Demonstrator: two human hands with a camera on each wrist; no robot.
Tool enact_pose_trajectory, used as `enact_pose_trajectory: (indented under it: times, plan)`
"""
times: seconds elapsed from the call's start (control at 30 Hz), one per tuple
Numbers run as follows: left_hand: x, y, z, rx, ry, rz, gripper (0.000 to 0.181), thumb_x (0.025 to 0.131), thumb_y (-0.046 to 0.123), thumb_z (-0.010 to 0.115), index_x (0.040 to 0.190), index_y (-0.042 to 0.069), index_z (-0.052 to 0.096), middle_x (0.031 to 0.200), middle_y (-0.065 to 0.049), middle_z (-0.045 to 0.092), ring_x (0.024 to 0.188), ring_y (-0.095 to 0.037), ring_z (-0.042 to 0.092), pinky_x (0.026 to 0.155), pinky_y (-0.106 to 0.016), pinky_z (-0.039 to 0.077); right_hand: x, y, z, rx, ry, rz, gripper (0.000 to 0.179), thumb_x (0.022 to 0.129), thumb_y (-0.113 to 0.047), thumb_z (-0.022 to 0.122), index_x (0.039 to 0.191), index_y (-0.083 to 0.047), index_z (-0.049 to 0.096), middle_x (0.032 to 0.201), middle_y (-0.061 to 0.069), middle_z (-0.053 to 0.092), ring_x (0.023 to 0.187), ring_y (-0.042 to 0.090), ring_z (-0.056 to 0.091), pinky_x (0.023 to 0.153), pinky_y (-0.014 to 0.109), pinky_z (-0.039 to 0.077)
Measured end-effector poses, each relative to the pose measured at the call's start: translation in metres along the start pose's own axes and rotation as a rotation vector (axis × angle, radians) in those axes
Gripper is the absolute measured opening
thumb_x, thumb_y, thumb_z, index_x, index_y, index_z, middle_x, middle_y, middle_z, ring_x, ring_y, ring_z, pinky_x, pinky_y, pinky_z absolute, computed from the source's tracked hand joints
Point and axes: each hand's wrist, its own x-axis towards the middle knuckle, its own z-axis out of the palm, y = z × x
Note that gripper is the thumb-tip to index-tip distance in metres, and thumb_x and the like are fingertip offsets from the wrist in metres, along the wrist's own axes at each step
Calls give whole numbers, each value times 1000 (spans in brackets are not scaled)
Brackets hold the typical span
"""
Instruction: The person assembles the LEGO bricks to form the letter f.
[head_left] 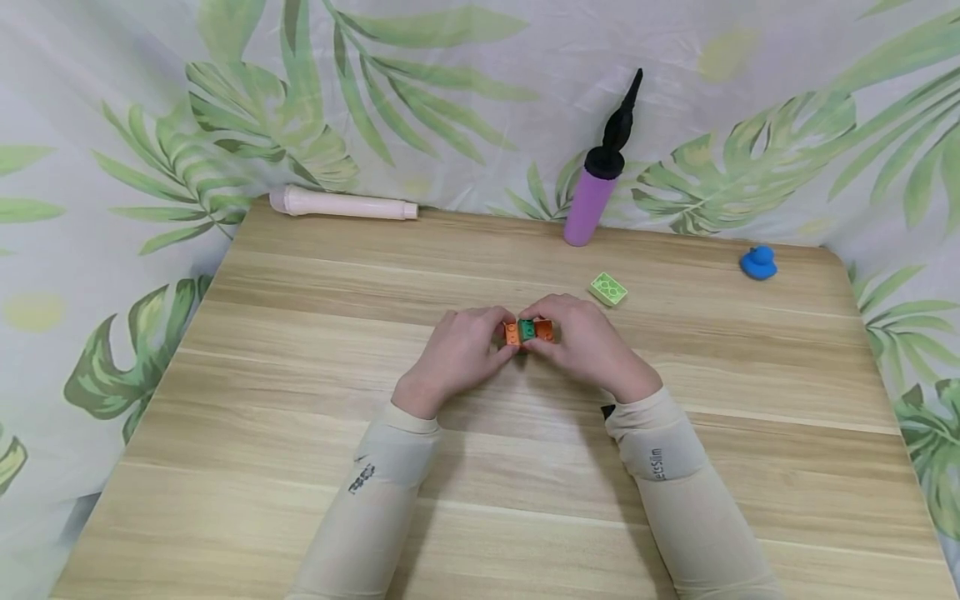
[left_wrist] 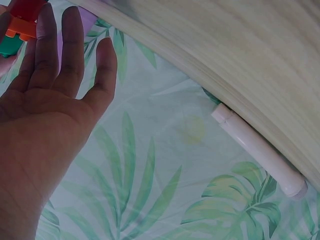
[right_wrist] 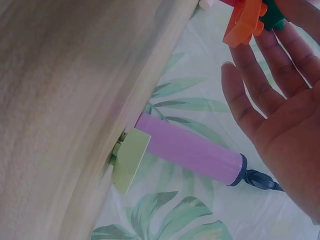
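Note:
Over the middle of the table both hands meet at a small cluster of toy building bricks. An orange brick (head_left: 512,334) forms its left end, a green brick (head_left: 527,330) sits in the middle, and more orange (head_left: 544,332) shows at the right. A red brick (left_wrist: 26,7) belongs to the cluster too, seen in the left wrist view. My left hand (head_left: 467,346) pinches the left end between thumb and fingers. The right hand (head_left: 583,337) pinches the green part from the other side, thumb nearer me. Fingers hide some of the bricks.
A light green brick (head_left: 608,289) lies just beyond the right hand. Along the back edge are a pale pink microphone (head_left: 345,205), a purple hand pump (head_left: 590,204) with a black nozzle, and a blue rubber duck (head_left: 759,262). Leaf-patterned cloth surrounds the wooden table (head_left: 285,400).

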Motion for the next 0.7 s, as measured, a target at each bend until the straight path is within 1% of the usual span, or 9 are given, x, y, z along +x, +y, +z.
enact_pose_trajectory:
  times: [0.33,0.7]
  plan:
    - [0,-1,1,-2,3,5,32,98,30,77,123,9,72,106,-2,77,89,-18,71,89,-47,56,-1,-4,-1,-30,6,-10,33,92,-17,85,123,-10,77,126,9,75,124,29,68,110,47,51]
    - [1,0,2,-3,4,9,33,99,30,76,125,9,72,113,-4,78,94,-20,73,91,-47,57,0,-6,0,-85,3,-38,36,91,-15,85,125,-10,77,127,10,75,124,29,68,109,47,52]
